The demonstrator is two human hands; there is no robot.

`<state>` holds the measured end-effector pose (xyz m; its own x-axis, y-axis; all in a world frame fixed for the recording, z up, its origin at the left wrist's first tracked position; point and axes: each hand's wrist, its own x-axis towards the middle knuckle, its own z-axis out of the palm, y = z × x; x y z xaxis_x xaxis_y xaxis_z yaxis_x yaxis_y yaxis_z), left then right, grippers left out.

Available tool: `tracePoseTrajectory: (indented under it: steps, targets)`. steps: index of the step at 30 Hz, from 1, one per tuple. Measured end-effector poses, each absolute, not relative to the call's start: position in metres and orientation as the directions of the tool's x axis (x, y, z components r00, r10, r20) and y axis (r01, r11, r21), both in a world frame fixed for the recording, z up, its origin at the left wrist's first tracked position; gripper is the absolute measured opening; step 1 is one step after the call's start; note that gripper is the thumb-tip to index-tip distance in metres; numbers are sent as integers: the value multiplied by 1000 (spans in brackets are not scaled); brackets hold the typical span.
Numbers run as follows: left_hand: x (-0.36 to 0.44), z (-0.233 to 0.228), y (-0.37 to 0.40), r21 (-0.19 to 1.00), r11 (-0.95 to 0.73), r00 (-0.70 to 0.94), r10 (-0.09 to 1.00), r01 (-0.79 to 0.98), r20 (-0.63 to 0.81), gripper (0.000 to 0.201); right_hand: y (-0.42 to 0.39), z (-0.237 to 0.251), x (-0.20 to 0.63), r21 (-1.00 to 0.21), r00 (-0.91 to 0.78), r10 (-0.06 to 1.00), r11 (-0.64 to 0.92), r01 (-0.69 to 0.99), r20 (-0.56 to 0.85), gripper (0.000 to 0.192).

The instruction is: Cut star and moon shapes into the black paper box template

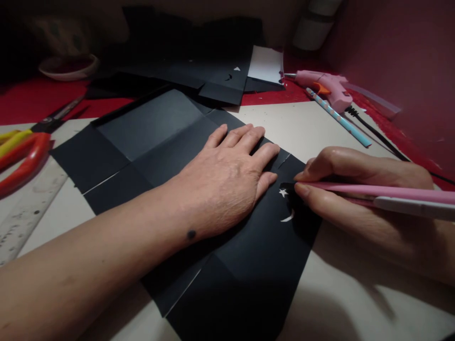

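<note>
Left hand (pixel 227 177) flattens creased matte black paper (pixel 149 128).

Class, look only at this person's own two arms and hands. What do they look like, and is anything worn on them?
Both are bare. The left hand and its long forearm show no sleeve, glove, ring, watch or bracelet. A small dark round mark sits near the left wrist. The right hand is also without rings or glove, and no sleeve shows before the picture's edge. The fingernails are short and unpainted.
</note>
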<state>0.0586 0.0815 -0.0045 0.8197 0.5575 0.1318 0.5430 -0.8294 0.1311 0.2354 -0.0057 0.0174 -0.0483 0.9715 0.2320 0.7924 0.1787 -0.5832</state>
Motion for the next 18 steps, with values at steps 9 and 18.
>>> tracePoseTrajectory:
  steps: [9, 18]
  targets:
    - [57, -6, 82, 132, -834, 820, 551, 536, 152, 41, -7, 18, 233, -620, 17, 979, 116, 776, 205, 14]
    - [58, -6, 81, 121, -832, 817, 555, 542, 156, 41, -8, 21, 231, -629, 36, 987, 73, 774, 158, 13]
